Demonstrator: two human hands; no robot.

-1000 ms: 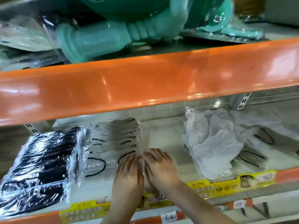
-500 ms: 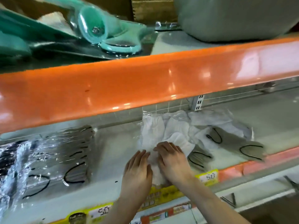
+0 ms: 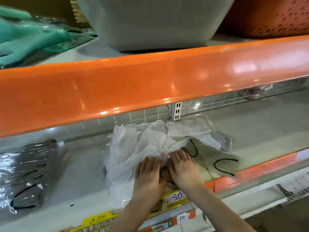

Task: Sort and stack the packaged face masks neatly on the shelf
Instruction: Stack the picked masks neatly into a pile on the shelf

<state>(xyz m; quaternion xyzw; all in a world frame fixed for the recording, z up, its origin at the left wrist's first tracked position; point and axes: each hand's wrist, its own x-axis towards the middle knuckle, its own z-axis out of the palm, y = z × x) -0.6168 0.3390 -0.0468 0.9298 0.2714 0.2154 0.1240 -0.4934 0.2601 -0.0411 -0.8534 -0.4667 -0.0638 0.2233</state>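
Two hands, my left (image 3: 148, 176) and right (image 3: 183, 168), lie flat with straight fingers on the white masks (image 3: 142, 144), heaped on the shelf (image 3: 260, 131) just ahead. Grey masks (image 3: 222, 163) beside my right hand sit at the shelf edge; I judge a sideways sweep on slick wrap could slide them off. The tag (image 3: 175, 197) below my wrists reads "5.0", another (image 3: 182, 217) "10".
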